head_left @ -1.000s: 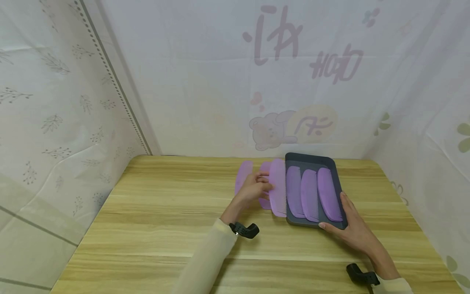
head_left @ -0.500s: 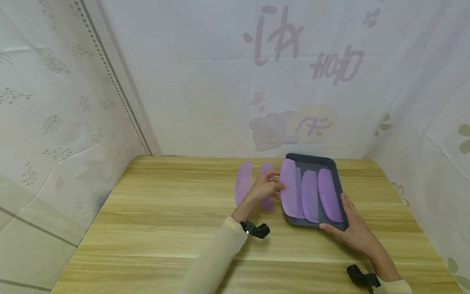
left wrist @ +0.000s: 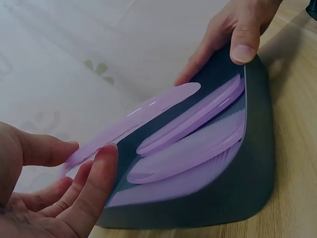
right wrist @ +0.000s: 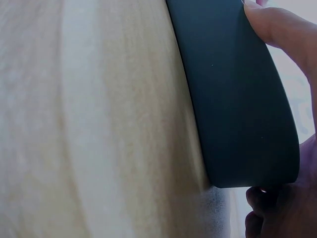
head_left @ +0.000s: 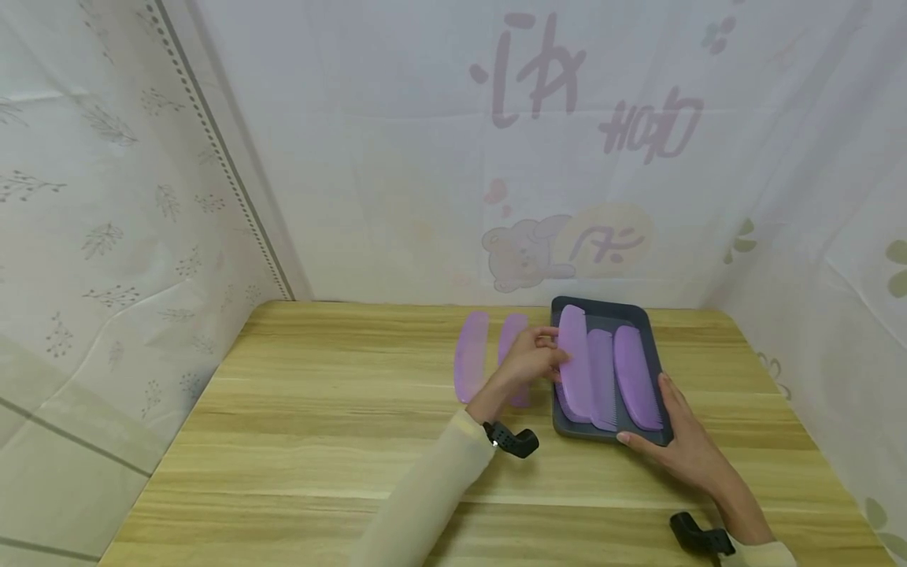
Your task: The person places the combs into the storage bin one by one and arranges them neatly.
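My left hand [head_left: 530, 358] pinches a translucent purple comb [head_left: 575, 366] between thumb and fingers, above the left part of a dark grey tray [head_left: 598, 302]. In the left wrist view the held comb [left wrist: 138, 116] is tilted and raised over the tray. Three more purple combs lie inside; one [head_left: 638, 378] is at the right, another [head_left: 604, 382] in the middle, and the left one [left wrist: 168, 193] is mostly covered in the head view. My right hand [head_left: 690, 441] grips the tray's near right corner, thumb on the near rim and fingers along the right side.
Two purple combs lie on the wooden table [head_left: 319, 425] left of the tray: one comb [head_left: 471, 358] farther out, the other comb [head_left: 513, 335] partly behind my left hand. A patterned cloth [head_left: 397, 157] hangs behind the table and at both sides.
My left hand has carried its comb rightward, from the tray's left edge to over the tray. The right hand keeps its hold on the tray's corner.
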